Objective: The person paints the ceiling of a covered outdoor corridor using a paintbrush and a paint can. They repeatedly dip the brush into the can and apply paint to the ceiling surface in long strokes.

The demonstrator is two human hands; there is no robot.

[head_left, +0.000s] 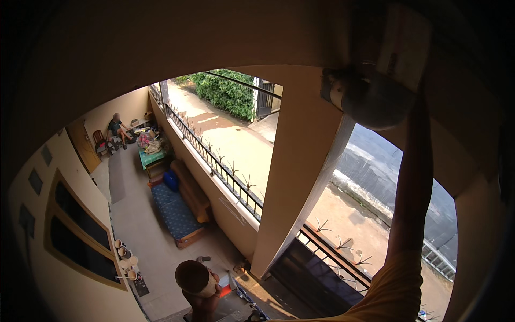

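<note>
View from high up, looking down on a walled porch. One arm in a yellow sleeve rises from the lower right edge to the ceiling, where the right hand presses a pale cloth or pad near the top of one square column; the grip lies flat on the cloth, though glare and shadow leave the fingers unclear. Just below it hangs one rounded grey fixture, touching the ceiling beside the column. The left hand is out of view.

On the floor below: one person at the lower edge, head seen from above; a second person seated at the far end; one long blue-covered bench along the railing wall; one green-topped table beyond it, carrying a heap of items too small to count.
</note>
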